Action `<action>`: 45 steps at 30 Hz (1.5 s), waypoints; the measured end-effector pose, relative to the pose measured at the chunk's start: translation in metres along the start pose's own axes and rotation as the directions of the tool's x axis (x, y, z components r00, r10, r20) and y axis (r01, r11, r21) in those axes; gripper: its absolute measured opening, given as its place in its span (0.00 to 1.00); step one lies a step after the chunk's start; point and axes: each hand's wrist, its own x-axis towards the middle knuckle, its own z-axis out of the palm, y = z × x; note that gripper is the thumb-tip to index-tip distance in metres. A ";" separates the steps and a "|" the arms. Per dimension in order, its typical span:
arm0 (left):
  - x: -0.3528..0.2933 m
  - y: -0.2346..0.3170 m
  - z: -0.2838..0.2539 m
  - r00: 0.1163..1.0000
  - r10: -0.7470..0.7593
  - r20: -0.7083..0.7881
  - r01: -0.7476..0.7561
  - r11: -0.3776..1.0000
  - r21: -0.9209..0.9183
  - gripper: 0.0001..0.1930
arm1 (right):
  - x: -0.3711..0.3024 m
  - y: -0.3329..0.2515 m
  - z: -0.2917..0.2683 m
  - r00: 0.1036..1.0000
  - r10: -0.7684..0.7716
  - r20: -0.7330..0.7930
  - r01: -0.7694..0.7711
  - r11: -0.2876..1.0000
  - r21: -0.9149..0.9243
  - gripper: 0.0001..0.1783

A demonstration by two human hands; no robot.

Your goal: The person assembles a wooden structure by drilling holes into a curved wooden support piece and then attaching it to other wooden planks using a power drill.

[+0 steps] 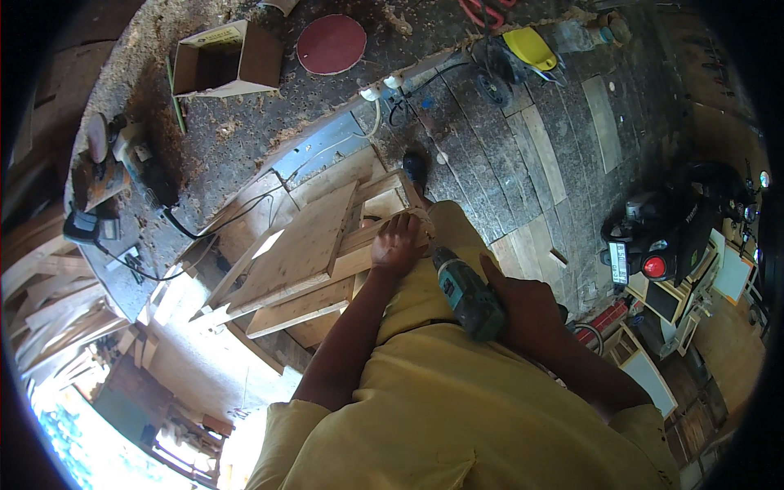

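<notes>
Our right hand (523,309) grasps a drill (469,296), aimed far-left toward the frame (298,242) our left hand (397,245) seemingly clasps.

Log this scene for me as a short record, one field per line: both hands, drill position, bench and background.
Left hand: on the wooden frame, near one end
Right hand: holding a teal-and-black drill
Drill position: front end close to the frame; contact unclear
Workbench: angle grinder, open cardboard box, round red disc, wood debris
Background right: dark motorcycle with red tail light
</notes>
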 end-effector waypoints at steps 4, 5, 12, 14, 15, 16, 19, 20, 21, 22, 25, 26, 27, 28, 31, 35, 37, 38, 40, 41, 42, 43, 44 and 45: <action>0.000 0.001 -0.001 0.998 0.026 -0.051 -0.025 1.000 0.017 0.30 | -0.001 0.001 0.002 1.000 0.002 -0.001 -0.002 1.000 -0.013 0.51; 0.000 0.001 -0.001 0.998 0.025 -0.050 -0.024 1.000 0.018 0.30 | -0.001 0.002 0.002 1.000 0.006 0.005 -0.005 1.000 -0.020 0.51; 0.000 0.002 0.000 1.000 0.010 0.001 -0.010 1.000 0.011 0.29 | -0.002 0.002 0.004 1.000 0.005 0.003 -0.005 1.000 -0.016 0.51; -0.001 0.001 0.001 1.000 0.010 -0.006 -0.010 1.000 0.016 0.29 | -0.002 0.001 0.003 1.000 0.001 0.000 -0.001 1.000 -0.024 0.51; -0.001 0.001 0.000 1.000 0.004 -0.006 -0.004 1.000 0.008 0.29 | -0.002 -0.001 0.002 1.000 0.000 -0.001 0.000 1.000 -0.024 0.51; -0.001 0.001 0.000 1.000 -0.002 -0.007 0.002 1.000 -0.001 0.29 | -0.002 -0.003 0.000 1.000 0.012 -0.008 -0.013 1.000 -0.022 0.47; -0.001 0.000 0.002 1.000 0.012 -0.026 -0.012 1.000 0.009 0.29 | -0.002 -0.002 0.000 0.999 0.027 -0.029 -0.027 1.000 0.001 0.37; -0.002 0.001 0.003 1.000 0.013 -0.028 -0.013 1.000 0.008 0.29 | -0.001 -0.001 0.002 0.999 0.028 -0.041 -0.027 0.999 0.025 0.31; -0.002 0.001 0.002 0.999 0.015 -0.032 -0.015 1.000 0.004 0.29 | -0.001 0.000 0.004 0.999 0.027 -0.042 -0.026 0.999 0.024 0.31; -0.001 0.002 0.002 0.999 0.016 -0.036 -0.016 1.000 0.000 0.29 | -0.001 0.000 0.006 0.998 0.041 -0.050 -0.039 0.998 0.041 0.27; -0.001 0.002 0.001 0.998 0.016 -0.057 -0.016 1.000 0.001 0.28 | -0.001 -0.002 0.005 0.997 0.065 -0.045 -0.062 0.997 0.054 0.22; -0.001 0.002 0.001 0.998 0.015 -0.057 -0.015 1.000 0.000 0.28 | -0.001 -0.004 0.003 0.997 0.074 -0.032 -0.072 0.996 0.050 0.22; -0.001 0.001 0.001 0.997 0.022 -0.070 -0.022 1.000 -0.002 0.27 | 0.000 -0.005 0.002 0.997 0.072 -0.031 -0.071 0.996 0.049 0.22; -0.002 0.001 0.001 0.996 0.029 -0.082 -0.029 1.000 -0.003 0.27 | 0.000 -0.006 0.001 0.996 0.080 -0.025 -0.079 0.996 0.047 0.22; -0.002 0.001 0.000 1.000 0.010 -0.015 -0.010 1.000 0.003 0.28 | -0.001 -0.005 0.001 0.998 0.059 -0.022 -0.057 0.997 0.059 0.22; -0.003 0.005 -0.004 0.999 0.003 -0.047 -0.003 1.000 0.006 0.28 | -0.001 -0.004 0.002 0.999 0.027 -0.035 -0.025 0.998 0.061 0.22; -0.002 0.005 -0.006 1.000 -0.016 -0.010 0.016 1.000 -0.010 0.28 | -0.001 -0.003 0.003 0.999 0.026 -0.039 -0.023 0.998 0.064 0.23; -0.002 0.006 -0.006 1.000 -0.016 -0.010 0.016 1.000 -0.010 0.28 | -0.001 -0.003 0.002 0.999 0.026 -0.044 -0.023 0.997 0.068 0.24; -0.002 0.004 -0.004 0.999 0.017 -0.042 -0.017 1.000 0.009 0.29 | 0.000 -0.006 -0.001 0.998 0.050 -0.037 -0.047 0.996 0.071 0.24; -0.003 0.003 -0.002 0.999 0.015 -0.042 -0.015 1.000 0.010 0.29 | 0.000 -0.007 -0.002 0.997 0.077 -0.030 -0.074 0.995 0.073 0.24; -0.002 0.002 0.000 0.999 0.011 -0.052 -0.011 1.000 0.007 0.29 | 0.001 -0.007 -0.002 0.997 0.076 -0.030 -0.074 0.995 0.072 0.24; -0.002 0.002 0.001 0.998 0.008 -0.062 -0.008 1.000 0.004 0.29 | 0.001 -0.006 -0.001 0.998 0.058 -0.026 -0.056 0.996 0.064 0.25; -0.003 0.001 0.003 0.998 0.008 -0.062 -0.007 1.000 0.003 0.29 | 0.001 -0.005 -0.001 0.999 0.039 -0.021 -0.038 0.998 0.056 0.26; -0.003 0.001 0.003 0.999 0.007 -0.048 -0.006 1.000 0.008 0.29 | 0.001 -0.006 -0.002 0.999 0.039 -0.021 -0.038 0.998 0.056 0.26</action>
